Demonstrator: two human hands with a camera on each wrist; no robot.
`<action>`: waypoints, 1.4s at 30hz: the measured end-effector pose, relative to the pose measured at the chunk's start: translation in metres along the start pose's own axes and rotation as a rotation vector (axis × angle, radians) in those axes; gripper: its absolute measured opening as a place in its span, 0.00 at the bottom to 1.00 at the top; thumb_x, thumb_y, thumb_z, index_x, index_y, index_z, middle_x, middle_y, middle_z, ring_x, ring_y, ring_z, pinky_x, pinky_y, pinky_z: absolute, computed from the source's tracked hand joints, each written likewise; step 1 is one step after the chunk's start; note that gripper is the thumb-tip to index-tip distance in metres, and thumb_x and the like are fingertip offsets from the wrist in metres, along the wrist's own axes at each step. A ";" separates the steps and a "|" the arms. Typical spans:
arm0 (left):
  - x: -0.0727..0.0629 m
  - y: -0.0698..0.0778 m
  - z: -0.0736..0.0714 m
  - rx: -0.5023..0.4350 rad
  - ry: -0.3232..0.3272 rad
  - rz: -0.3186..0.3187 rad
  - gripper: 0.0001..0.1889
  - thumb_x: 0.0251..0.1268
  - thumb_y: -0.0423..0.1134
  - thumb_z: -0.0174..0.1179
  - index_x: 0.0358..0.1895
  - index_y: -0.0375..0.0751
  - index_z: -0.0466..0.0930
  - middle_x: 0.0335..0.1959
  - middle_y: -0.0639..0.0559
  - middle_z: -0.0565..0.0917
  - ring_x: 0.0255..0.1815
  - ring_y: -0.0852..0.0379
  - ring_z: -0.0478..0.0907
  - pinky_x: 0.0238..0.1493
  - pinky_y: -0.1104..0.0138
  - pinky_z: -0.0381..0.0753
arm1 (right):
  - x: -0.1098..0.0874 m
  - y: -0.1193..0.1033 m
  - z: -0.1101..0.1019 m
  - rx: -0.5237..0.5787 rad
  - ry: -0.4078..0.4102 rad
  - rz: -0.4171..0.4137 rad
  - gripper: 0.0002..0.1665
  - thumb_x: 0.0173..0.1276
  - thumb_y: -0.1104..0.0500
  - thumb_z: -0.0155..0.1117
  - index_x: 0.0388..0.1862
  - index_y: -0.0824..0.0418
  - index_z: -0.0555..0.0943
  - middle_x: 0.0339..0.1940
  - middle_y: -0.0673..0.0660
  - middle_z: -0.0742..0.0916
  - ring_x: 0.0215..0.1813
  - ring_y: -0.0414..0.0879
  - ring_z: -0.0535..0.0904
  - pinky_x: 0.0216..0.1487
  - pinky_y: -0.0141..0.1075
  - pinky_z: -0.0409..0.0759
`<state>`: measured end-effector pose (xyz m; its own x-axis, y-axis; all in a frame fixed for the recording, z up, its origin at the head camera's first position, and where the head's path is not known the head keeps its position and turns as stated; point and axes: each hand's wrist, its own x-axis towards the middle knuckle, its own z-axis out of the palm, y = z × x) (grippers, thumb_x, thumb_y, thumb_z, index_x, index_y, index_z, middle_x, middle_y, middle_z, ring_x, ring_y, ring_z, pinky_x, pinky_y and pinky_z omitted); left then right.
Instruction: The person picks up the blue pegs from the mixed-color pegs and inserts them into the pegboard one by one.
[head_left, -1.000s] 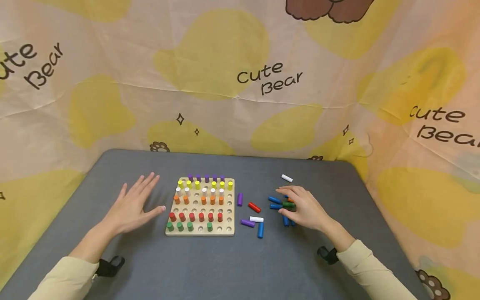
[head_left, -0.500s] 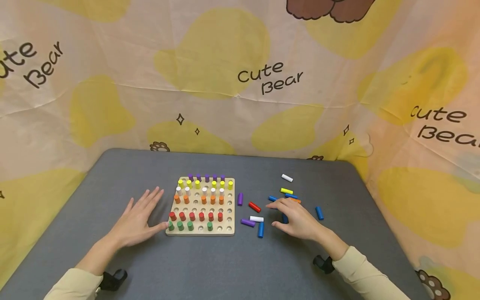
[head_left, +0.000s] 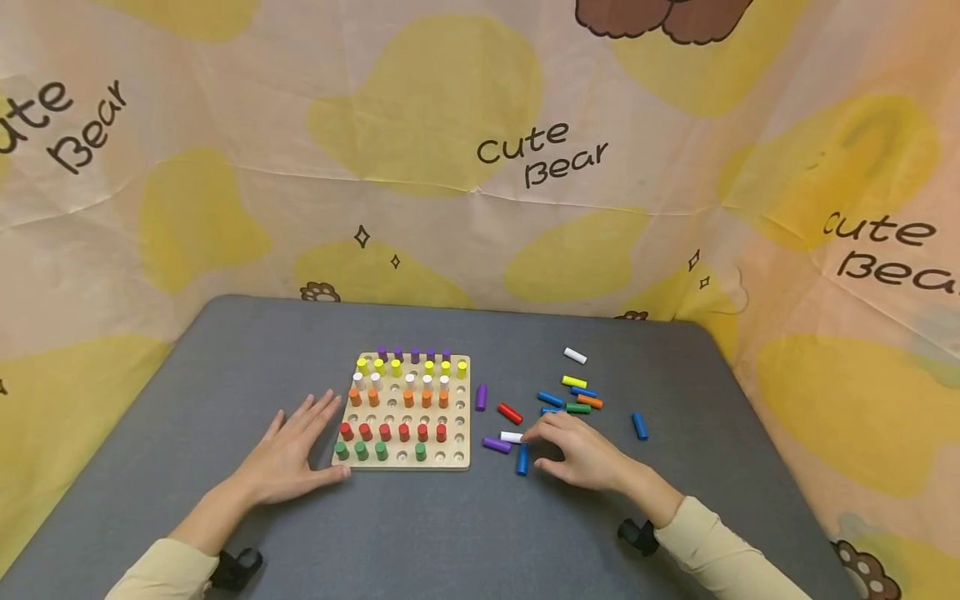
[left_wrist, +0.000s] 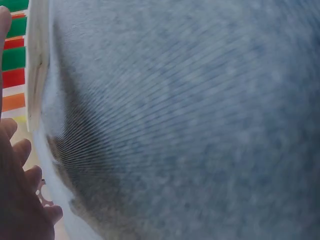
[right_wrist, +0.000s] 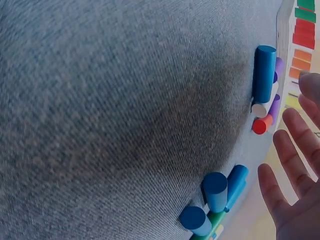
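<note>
A square wooden pegboard stands on the grey table with rows of purple, yellow, white, orange, red and green pegs upright in its holes. My left hand is spread at its left side, thumb tip right at the near left corner. To the right of the board my right hand hovers low over loose pegs, its fingers relaxed and nothing in them. Its fingertips are close beside a lying white peg and a blue peg. A purple peg and a red peg lie just left of these.
Behind the right hand lie more loose pegs, among them a green peg, an orange peg and a yellow peg. One blue peg lies farther right. A printed cloth hangs around the table.
My right hand has moved left and nearer, from the heap of blue pegs toward the white and blue pegs. My left hand has come down and right to the board's near left corner.
</note>
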<state>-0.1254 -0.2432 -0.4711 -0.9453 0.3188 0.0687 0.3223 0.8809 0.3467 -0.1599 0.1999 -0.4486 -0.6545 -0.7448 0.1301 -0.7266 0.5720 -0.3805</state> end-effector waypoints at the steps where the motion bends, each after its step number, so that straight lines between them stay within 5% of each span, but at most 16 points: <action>1: 0.000 0.000 0.001 -0.002 -0.004 0.000 0.54 0.44 0.71 0.59 0.72 0.45 0.51 0.72 0.43 0.54 0.71 0.37 0.50 0.62 0.35 0.45 | 0.000 0.000 0.000 0.004 -0.006 0.006 0.18 0.59 0.54 0.66 0.49 0.52 0.79 0.44 0.44 0.80 0.48 0.36 0.74 0.52 0.38 0.75; 20: 0.009 0.000 0.008 0.011 -0.056 0.000 0.55 0.44 0.73 0.56 0.73 0.46 0.50 0.73 0.46 0.54 0.72 0.40 0.49 0.64 0.36 0.43 | 0.003 -0.002 0.010 -0.053 -0.077 0.036 0.15 0.59 0.52 0.66 0.46 0.49 0.80 0.41 0.43 0.78 0.44 0.36 0.71 0.48 0.36 0.74; 35: 0.011 -0.001 0.010 0.003 -0.060 -0.011 0.54 0.45 0.73 0.56 0.73 0.46 0.50 0.72 0.45 0.57 0.72 0.41 0.51 0.64 0.37 0.42 | 0.003 0.001 0.015 -0.116 0.004 -0.003 0.11 0.56 0.53 0.69 0.38 0.50 0.79 0.37 0.45 0.77 0.40 0.38 0.70 0.41 0.34 0.73; 42: 0.011 -0.001 0.010 0.000 -0.058 -0.011 0.54 0.45 0.73 0.56 0.73 0.46 0.50 0.72 0.46 0.57 0.72 0.41 0.51 0.65 0.37 0.42 | 0.003 0.003 0.018 -0.079 -0.025 0.037 0.11 0.57 0.52 0.68 0.39 0.50 0.80 0.37 0.43 0.78 0.41 0.38 0.71 0.44 0.36 0.74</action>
<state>-0.1353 -0.2370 -0.4800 -0.9444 0.3286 0.0104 0.3116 0.8844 0.3475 -0.1604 0.1927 -0.4657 -0.6765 -0.7304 0.0942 -0.7168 0.6239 -0.3114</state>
